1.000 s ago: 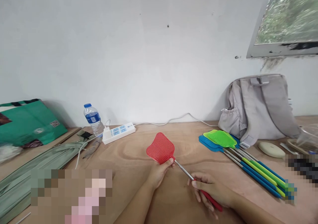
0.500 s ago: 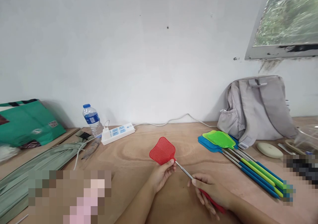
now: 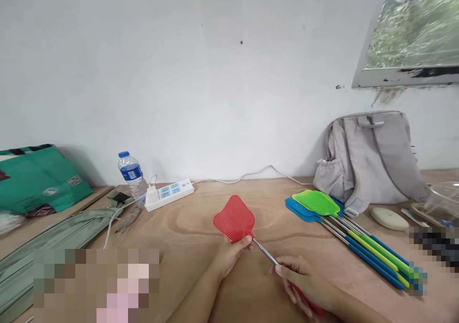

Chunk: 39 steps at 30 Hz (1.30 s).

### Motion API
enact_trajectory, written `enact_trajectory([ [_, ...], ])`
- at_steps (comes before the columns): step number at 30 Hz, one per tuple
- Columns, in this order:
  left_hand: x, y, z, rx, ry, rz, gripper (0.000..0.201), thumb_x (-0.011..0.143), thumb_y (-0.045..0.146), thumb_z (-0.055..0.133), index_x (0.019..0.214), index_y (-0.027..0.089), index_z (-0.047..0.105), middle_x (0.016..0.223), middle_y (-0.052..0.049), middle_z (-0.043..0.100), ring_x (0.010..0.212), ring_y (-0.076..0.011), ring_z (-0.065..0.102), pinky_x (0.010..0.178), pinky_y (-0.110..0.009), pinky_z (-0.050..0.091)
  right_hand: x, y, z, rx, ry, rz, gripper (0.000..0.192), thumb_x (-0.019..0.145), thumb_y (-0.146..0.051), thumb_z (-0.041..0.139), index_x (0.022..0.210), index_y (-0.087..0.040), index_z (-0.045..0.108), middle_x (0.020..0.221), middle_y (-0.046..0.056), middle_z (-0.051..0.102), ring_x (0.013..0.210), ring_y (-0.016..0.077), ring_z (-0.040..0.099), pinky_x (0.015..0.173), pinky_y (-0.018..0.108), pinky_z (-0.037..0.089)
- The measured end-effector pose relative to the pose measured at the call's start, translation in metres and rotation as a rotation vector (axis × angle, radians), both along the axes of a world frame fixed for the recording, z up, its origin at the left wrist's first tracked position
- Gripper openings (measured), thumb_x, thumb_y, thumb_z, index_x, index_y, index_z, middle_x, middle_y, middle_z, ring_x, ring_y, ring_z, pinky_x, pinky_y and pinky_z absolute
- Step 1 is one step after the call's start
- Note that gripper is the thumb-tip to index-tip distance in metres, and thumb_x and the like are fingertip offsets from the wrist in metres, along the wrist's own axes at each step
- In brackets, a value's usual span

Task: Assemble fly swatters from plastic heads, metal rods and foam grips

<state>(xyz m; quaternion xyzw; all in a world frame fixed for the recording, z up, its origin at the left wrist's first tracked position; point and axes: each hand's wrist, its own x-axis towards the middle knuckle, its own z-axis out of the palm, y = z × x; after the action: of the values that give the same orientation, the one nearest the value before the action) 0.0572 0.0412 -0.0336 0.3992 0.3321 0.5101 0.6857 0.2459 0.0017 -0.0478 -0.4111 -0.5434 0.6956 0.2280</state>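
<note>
A red fly swatter (image 3: 234, 216) with a mesh head, a thin metal shaft and a red handle is held in both hands above the wooden table. My left hand (image 3: 231, 256) pinches it at the base of the head, thumb on top. Further down, my right hand (image 3: 301, 277) is closed around the lower shaft and the handle, which partly hides under the fingers. To the right lies a bundle of several green and blue fly swatters (image 3: 319, 203), heads toward the wall and handles pointing to the lower right.
A white power strip (image 3: 170, 195) and a water bottle (image 3: 132, 172) stand at the back left, near a green bag (image 3: 43, 182) and grey-green cloth (image 3: 53, 237). At the back right a grey backpack (image 3: 376, 160) leans on the wall, with an oval beige object (image 3: 389, 218) before it.
The red fly swatter's head has tilted a little more toward me, showing more of its face. Both hands keep their hold in nearly the same place.
</note>
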Motion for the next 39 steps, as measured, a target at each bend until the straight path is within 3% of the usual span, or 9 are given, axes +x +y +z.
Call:
enact_trajectory([
  [10,0.007,-0.012,0.013,0.214,0.276,0.093,0.017,0.064,0.03,0.066,0.07,0.014,0.065,0.063,-0.004,0.061,0.064,-0.0148,0.055,0.065,-0.024,0.041,0.008,0.004,0.0,0.047,0.057,0.006,0.044,0.073,-0.055,0.046,0.089,-0.015,0.048,0.043,-0.009,0.046,0.02,0.0013,0.029,0.02,0.012,0.018],
  [17,0.011,-0.004,0.001,0.152,0.188,0.028,0.022,0.065,0.036,0.064,0.069,0.014,0.061,0.055,0.0,0.057,0.054,-0.0122,0.052,0.059,-0.024,0.04,0.002,0.01,0.003,-0.03,0.104,-0.028,0.039,0.074,-0.053,0.044,0.087,-0.016,0.047,0.044,-0.01,0.046,0.02,0.0009,0.026,0.02,0.012,0.017],
  [21,0.005,0.002,0.001,0.041,-0.001,-0.042,0.03,0.06,0.035,0.069,0.08,0.015,0.06,0.076,-0.005,0.062,0.067,-0.0161,0.058,0.067,-0.029,0.043,0.001,0.012,0.006,-0.043,0.144,-0.092,0.04,0.074,-0.053,0.045,0.088,-0.016,0.047,0.042,-0.011,0.044,0.02,0.0012,0.023,0.019,0.013,0.014],
  [24,-0.009,0.012,0.017,0.015,-0.044,0.142,0.044,0.057,0.038,0.07,0.093,0.017,0.056,0.093,-0.009,0.061,0.079,-0.0192,0.059,0.075,-0.032,0.043,0.003,0.012,0.008,-0.051,0.182,-0.132,0.039,0.075,-0.054,0.042,0.086,-0.017,0.047,0.04,-0.012,0.039,0.02,0.0012,0.02,0.02,0.013,0.013],
  [28,-0.031,0.016,0.052,0.291,0.453,0.684,0.06,0.056,0.032,0.07,0.111,0.022,0.046,0.114,-0.009,0.05,0.1,-0.0223,0.05,0.088,-0.038,0.036,0.005,0.013,0.008,-0.056,0.21,-0.086,0.037,0.076,-0.053,0.042,0.083,-0.017,0.046,0.039,-0.012,0.039,0.02,0.0017,0.02,0.02,0.013,0.013],
  [29,-0.034,0.012,0.06,0.423,0.622,0.722,0.058,0.06,0.031,0.066,0.113,0.023,0.045,0.117,-0.008,0.048,0.105,-0.023,0.047,0.092,-0.039,0.033,0.006,0.014,0.008,-0.05,0.211,-0.066,0.036,0.076,-0.052,0.042,0.083,-0.017,0.047,0.039,-0.011,0.039,0.02,0.0018,0.02,0.02,0.013,0.013],
  [34,-0.037,-0.013,0.079,0.886,1.248,0.205,0.046,0.066,0.029,0.059,0.111,0.03,0.052,0.122,-0.006,0.047,0.115,-0.0273,0.037,0.1,-0.044,0.02,0.013,0.017,0.014,-0.035,0.058,0.064,0.032,0.075,-0.049,0.044,0.081,-0.018,0.049,0.039,-0.011,0.037,0.021,0.0022,0.02,0.022,0.014,0.013],
  [36,-0.04,-0.016,0.074,0.878,1.348,0.214,0.058,0.062,0.03,0.061,0.119,0.03,0.046,0.129,-0.007,0.04,0.119,-0.0297,0.031,0.1,-0.049,0.014,0.02,0.017,0.02,0.002,-0.081,0.119,0.028,0.075,-0.045,0.044,0.08,-0.018,0.05,0.039,-0.011,0.037,0.022,0.0027,0.021,0.024,0.015,0.013],
  [39,-0.05,-0.011,0.063,0.649,1.309,0.383,0.066,0.059,0.032,0.063,0.121,0.023,0.042,0.121,-0.011,0.046,0.113,-0.0297,0.038,0.096,-0.05,0.022,0.031,0.017,0.027,0.203,-0.287,0.176,0.02,0.072,-0.037,0.05,0.069,-0.018,0.05,0.041,-0.01,0.036,0.03,0.0024,0.025,0.032,0.015,0.018],
])
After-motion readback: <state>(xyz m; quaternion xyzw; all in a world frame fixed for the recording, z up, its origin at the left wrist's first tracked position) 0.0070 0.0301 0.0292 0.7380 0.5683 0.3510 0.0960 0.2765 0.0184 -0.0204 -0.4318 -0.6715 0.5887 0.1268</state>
